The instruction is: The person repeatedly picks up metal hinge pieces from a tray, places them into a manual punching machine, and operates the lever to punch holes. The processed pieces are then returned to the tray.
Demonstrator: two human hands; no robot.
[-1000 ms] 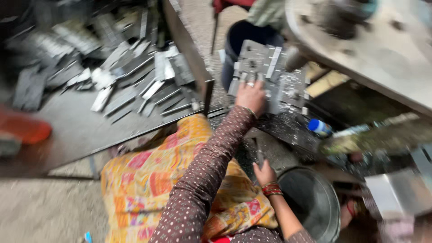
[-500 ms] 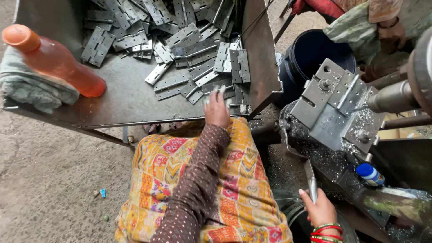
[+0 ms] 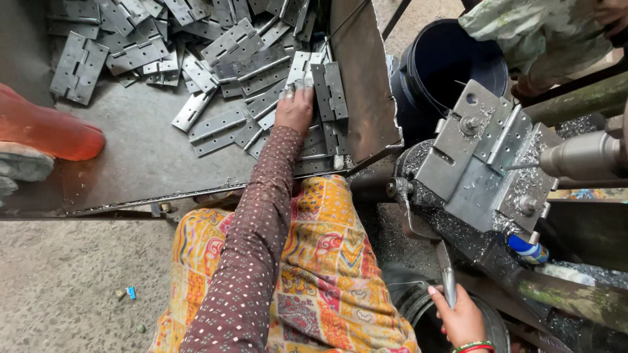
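My left hand [image 3: 294, 108] reaches into a grey metal tray [image 3: 144, 157] and rests on a pile of flat steel hinges [image 3: 261, 98], fingers curled over one hinge plate; whether it is gripped I cannot tell. My right hand [image 3: 461, 317] is low at the right, closed around a thin metal lever [image 3: 446, 274] that rises toward a steel drilling jig [image 3: 487, 157]. The jig is bolted together from plates and dusted with metal shavings. A drill spindle [image 3: 582, 157] points at it from the right. My lap is covered by patterned orange cloth [image 3: 320, 261].
An orange plastic bottle [image 3: 46, 131] lies on rags at the tray's left edge. A dark blue bucket [image 3: 451, 59] stands behind the jig, with another person's sleeve [image 3: 536, 29] above it. A dark pail [image 3: 405, 301] sits beside my right hand. Concrete floor lies at the lower left.
My left hand left the jig, swung left into the tray and now lies on the hinges. My right hand stayed low on the lever. The camera turned left and down.
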